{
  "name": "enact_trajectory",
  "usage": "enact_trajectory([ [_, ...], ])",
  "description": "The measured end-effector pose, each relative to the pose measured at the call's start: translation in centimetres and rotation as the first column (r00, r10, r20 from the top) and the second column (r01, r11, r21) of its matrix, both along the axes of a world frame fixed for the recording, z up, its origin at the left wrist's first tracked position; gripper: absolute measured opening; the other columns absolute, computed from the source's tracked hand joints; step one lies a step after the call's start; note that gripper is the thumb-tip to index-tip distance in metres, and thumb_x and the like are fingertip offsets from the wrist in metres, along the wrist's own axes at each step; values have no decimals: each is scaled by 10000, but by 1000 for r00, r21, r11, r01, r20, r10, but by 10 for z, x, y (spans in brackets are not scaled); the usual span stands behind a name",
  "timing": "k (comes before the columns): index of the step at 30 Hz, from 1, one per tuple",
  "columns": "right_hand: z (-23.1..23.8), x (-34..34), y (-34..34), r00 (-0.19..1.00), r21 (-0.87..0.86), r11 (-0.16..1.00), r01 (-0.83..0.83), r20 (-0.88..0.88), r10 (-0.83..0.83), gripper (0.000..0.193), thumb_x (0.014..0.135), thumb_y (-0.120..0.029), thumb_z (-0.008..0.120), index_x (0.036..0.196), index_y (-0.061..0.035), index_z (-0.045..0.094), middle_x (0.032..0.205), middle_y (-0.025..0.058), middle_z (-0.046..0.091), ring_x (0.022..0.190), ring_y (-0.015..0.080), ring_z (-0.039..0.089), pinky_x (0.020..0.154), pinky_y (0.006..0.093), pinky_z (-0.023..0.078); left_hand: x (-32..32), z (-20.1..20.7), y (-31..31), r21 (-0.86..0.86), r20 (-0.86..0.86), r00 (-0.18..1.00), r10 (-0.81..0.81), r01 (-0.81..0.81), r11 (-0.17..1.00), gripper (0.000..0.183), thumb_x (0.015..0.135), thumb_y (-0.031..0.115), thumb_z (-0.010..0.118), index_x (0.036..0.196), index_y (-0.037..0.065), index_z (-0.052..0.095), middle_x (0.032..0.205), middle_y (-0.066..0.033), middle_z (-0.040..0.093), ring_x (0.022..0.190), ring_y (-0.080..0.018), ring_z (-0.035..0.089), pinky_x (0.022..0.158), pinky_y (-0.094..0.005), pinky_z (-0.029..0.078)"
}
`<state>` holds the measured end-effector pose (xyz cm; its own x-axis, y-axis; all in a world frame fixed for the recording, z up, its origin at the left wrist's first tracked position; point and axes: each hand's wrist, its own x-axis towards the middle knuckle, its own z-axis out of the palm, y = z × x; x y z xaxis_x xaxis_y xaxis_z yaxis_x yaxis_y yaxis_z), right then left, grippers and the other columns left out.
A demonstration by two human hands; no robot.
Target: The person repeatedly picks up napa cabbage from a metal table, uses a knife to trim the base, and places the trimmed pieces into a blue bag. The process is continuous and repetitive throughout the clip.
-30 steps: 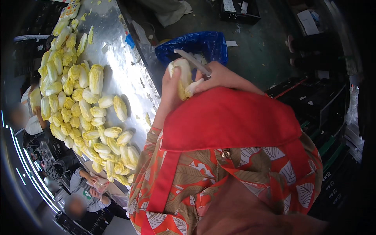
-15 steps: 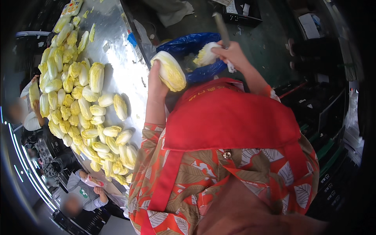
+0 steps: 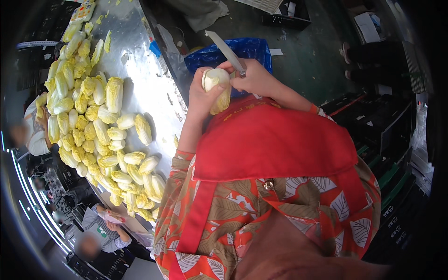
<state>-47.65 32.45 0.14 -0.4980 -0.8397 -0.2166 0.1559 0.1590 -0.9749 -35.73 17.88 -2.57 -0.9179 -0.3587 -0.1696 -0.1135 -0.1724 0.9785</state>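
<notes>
My left hand [image 3: 200, 99] is closed round a small napa cabbage [image 3: 216, 77], its white base turned up and its yellow leaves toward the red apron. My right hand [image 3: 255, 77] grips a knife [image 3: 225, 49], whose broad blade points up and to the left, away from me. The fingers of this hand reach to the cabbage's far right side; whether they touch it I cannot tell. Just beyond both hands is a container lined with a blue plastic bag [image 3: 257, 48], its inside mostly hidden by the hands.
A metal table [image 3: 140, 65] at the left bears a big heap of napa cabbages [image 3: 100, 126] and loose leaves. Two co-workers stand across it, one holding a pinkish item [image 3: 112, 217]. Dark crates [image 3: 289, 18] are at the far right. Another person's legs [image 3: 378, 60] show at right.
My right hand has come left from over the blue bag to the cabbage; the pale leafy piece it held is gone from it. My left hand has turned the cabbage base up.
</notes>
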Motion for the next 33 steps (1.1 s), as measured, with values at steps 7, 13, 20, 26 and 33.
enact_trajectory([
  [7,-16,3,4,992,-14,999,42,-119,-43,295,750,-44,590,1043,-4,597,899,55,624,676,91,560,598,235,466,7,-5,-1,-138,36,999,-41,46,989,347,763,144,734,1036,31,552,973,-58,613,890,-116,579,792,-262,482],
  [13,-8,5,7,999,77,997,18,47,-21,279,720,-103,662,983,-37,597,844,55,602,723,135,556,661,265,463,6,-14,0,224,27,998,50,-55,973,316,885,174,611,1149,19,534,1031,-75,609,927,-130,583,816,-276,485],
  [20,-3,6,9,994,130,990,47,95,-60,288,709,-107,649,975,-12,595,815,58,615,701,159,584,633,281,479,10,-30,1,137,104,994,-44,30,990,457,831,210,655,1210,17,488,1130,-91,572,1022,-170,556,900,-309,445],
  [26,-28,-2,16,905,112,942,316,-333,-264,229,702,-63,595,929,-35,612,846,136,651,785,283,648,715,323,496,4,-30,-10,-242,273,950,150,-83,967,455,838,180,650,1227,-6,506,1059,-100,595,950,-168,583,833,-298,477],
  [33,-75,-48,27,826,175,892,417,-482,-292,301,712,-77,594,1008,-35,628,943,145,673,878,271,659,777,332,496,5,-13,-35,355,-10,975,221,-203,913,546,783,136,504,1293,5,361,1068,-212,572,1029,-336,578,927,-497,475],
])
